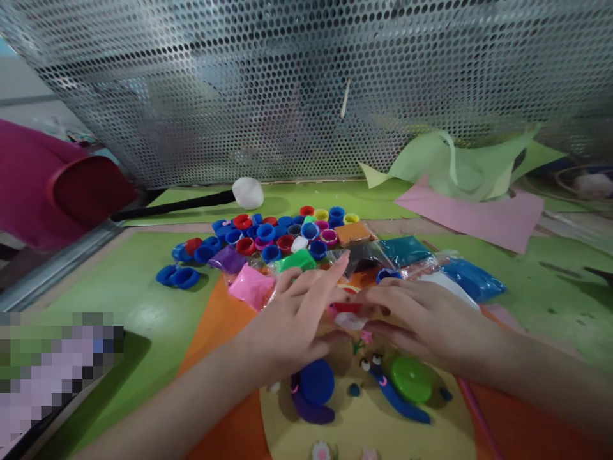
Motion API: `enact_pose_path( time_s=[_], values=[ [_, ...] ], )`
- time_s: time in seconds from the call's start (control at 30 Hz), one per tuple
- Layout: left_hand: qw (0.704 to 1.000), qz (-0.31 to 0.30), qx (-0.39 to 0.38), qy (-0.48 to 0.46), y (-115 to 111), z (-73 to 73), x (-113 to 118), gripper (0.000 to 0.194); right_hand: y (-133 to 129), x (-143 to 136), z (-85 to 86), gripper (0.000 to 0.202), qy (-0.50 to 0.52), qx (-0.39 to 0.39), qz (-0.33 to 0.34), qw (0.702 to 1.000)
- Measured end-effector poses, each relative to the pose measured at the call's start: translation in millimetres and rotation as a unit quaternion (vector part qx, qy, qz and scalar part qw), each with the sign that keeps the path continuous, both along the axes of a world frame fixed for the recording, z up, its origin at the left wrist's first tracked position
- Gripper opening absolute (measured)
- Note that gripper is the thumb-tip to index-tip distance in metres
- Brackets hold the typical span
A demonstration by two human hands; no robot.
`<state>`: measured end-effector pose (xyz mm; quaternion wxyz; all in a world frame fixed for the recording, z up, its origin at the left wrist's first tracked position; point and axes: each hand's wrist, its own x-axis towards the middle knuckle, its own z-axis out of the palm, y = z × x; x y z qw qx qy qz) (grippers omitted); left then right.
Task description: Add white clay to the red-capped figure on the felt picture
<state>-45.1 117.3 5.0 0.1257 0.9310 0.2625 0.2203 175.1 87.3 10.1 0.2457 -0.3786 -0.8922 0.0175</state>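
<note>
Above the upper part of a yellow paper piece [345, 441], my left hand [297, 313] and my right hand [421, 313] meet around a small red and white piece [348, 313]. Fingers and thumbs of both hands close on its two sides, and they hide part of it. One left finger points up and away. Below the hands lie two snail shapes: a purple clay body [313, 412] with a blue cap [317, 381] as shell, and a blue clay body [402, 402] with a green cap [412, 378]. Small clay flowers [322, 450] decorate the paper.
Several bottle caps [265, 232] are heaped behind my hands, beside bags of coloured clay [251, 286]. Orange paper [211, 338] lies underneath. At left is a pixelated flat object [57, 377]; pink paper [472, 214] lies back right, before a perforated metal panel [287, 96].
</note>
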Motion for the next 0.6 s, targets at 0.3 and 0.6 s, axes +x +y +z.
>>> enact_pose_path(
  time_s=[0.3,0.6],
  values=[
    [0.993,-0.077,0.024,0.087,-8.9,12.6,8.6,0.074,-1.8,5.8,-5.4,0.025,0.112,-0.031,-0.105,0.988],
    [0.979,-0.046,0.089,0.176,-7.8,13.0,9.6,0.077,-1.0,4.0,-10.0,0.025,0.11,-0.045,-0.111,0.987]
  ],
)
